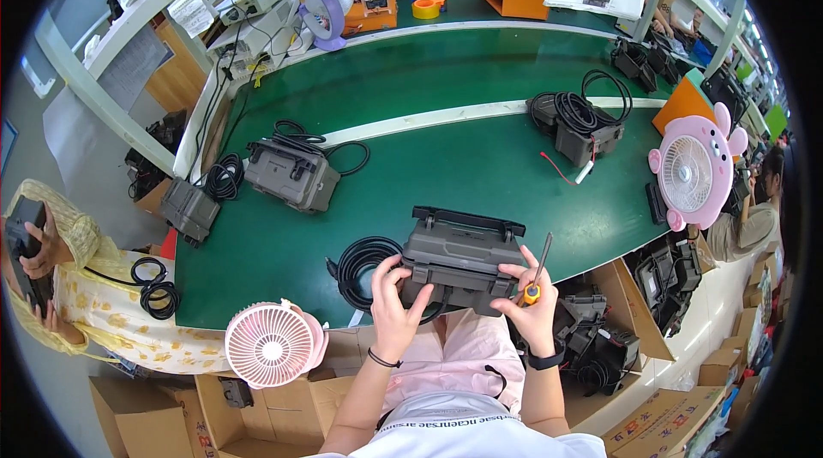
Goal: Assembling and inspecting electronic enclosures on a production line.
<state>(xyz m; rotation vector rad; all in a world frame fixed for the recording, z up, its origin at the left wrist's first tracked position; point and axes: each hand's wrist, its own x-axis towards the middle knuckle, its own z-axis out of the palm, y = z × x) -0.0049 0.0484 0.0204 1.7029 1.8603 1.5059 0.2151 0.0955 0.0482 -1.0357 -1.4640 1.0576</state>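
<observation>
A dark grey plastic case with a black handle lies at the near edge of the green table. My left hand grips its near left corner. My right hand presses on its near right corner and also holds a screwdriver with an orange and black handle, its shaft pointing up. A coiled black cable lies just left of the case and runs from it.
Another grey case with cable sits to the left, a smaller one at the table's left edge, a further one at the right. Pink fans stand at the near edge and right. A person at left holds a black device.
</observation>
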